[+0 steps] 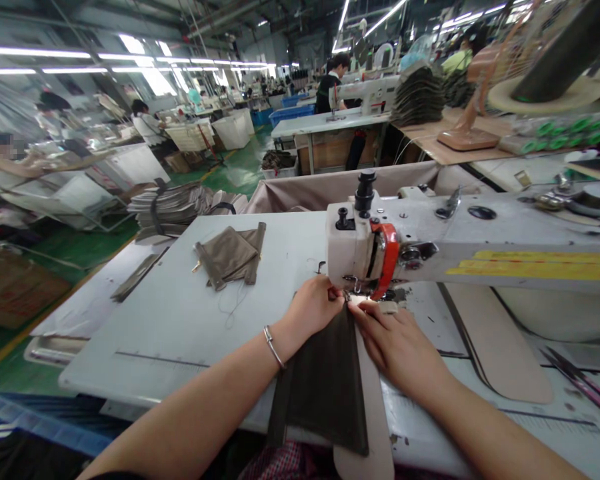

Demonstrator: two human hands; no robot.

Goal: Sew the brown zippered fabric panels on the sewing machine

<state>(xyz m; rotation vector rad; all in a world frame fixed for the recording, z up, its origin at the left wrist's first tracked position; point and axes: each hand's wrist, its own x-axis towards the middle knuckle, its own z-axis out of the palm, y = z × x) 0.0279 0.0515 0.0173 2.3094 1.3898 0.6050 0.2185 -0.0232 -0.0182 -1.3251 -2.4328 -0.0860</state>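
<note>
A dark olive fabric panel (pixel 325 380) lies on the sewing table and hangs over its front edge, its far end under the head of a sewing machine (pixel 353 247). My left hand (pixel 315 305) pinches the panel's far edge just left of the needle area. Close beside it, my right hand (pixel 387 333) lies with fingers stretched out, pressing on a beige strip (pixel 373 400) that runs along the panel's right side. Fingertips of both hands almost meet at the presser foot, where the exact stitching point is hidden.
Folded dark fabric pieces (pixel 233 253) lie on the left of the tabletop. Scissors (pixel 585 383) and a rounded beige panel (pixel 505 347) are at the right. Stacked cut pieces (pixel 175 203) stand beyond the table's left edge. Other people work at machines further back.
</note>
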